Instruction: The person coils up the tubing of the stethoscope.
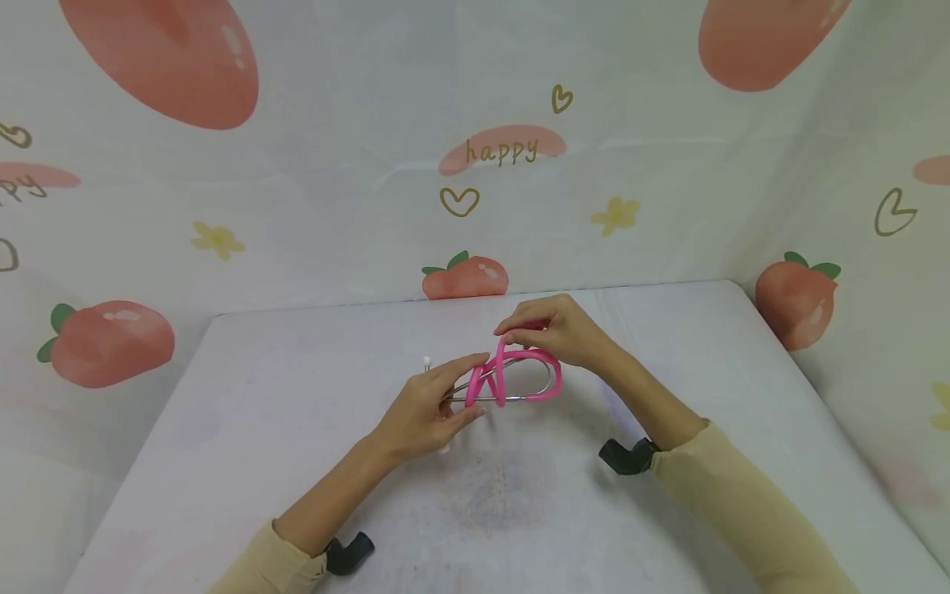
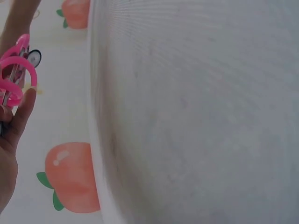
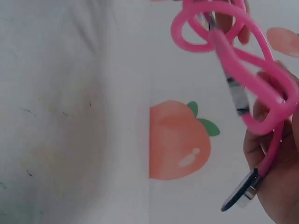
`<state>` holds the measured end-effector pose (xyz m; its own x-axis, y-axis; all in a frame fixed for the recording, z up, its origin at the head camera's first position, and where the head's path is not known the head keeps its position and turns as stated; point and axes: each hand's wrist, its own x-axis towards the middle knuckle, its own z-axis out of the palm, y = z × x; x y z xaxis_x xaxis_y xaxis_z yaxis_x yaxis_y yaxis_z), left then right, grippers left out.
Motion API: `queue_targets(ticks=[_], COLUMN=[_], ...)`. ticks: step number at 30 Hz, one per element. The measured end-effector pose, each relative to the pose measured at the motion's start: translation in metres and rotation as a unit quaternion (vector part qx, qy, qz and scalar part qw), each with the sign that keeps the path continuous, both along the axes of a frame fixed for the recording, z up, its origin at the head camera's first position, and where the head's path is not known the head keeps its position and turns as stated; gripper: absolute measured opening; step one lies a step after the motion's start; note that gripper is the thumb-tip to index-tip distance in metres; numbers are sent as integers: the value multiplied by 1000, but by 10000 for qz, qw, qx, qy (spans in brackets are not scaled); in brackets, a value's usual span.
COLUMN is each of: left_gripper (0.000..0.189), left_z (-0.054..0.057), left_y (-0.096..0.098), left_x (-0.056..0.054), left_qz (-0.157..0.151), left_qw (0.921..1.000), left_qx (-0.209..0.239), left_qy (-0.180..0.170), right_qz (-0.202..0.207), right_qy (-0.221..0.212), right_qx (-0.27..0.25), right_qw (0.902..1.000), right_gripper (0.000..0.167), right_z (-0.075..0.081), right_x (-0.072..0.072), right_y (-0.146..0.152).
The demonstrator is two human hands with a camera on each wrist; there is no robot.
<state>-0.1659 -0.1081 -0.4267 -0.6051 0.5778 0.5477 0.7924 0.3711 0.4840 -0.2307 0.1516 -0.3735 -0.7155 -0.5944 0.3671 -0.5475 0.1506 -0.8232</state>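
Pink stethoscope at lower centre of frame, long axis left-to-right. Gripped at left end by left hand; pinched at upper tubing by right hand.

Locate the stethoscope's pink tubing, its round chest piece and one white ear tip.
Pink tubing (image 1: 500,376), head view: upright strand.
Chest piece (image 3: 240,190), right wrist view: the disc's edge.
White ear tip (image 1: 426,361), head view: rounded end.

Head view looks forward, down onto the stethoscope; both wrist views share it from nearer, turned sideways.
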Motion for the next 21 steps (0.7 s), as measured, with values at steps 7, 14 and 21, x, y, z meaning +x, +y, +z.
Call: queue_targets(ticks=[7, 14, 21], left_gripper=[63, 64, 53], left_z=[0, 3, 6], left_y=[0, 1, 1], left_x=[1, 3, 0], left_qz=[-253, -330, -514], left_qw=[9994, 9986, 9956], left_qx=[232, 393, 760], left_qy=[78, 96, 176], right_qz=[-38, 128, -87], right_qy=[-580, -1034, -1226], right_qx=[41, -225, -269], right_qw=[9983, 9943, 9920], right_gripper=[16, 13, 17], right_z=[-9, -24, -34], right_x=[-8, -15, -13], right_y=[6, 10, 13])
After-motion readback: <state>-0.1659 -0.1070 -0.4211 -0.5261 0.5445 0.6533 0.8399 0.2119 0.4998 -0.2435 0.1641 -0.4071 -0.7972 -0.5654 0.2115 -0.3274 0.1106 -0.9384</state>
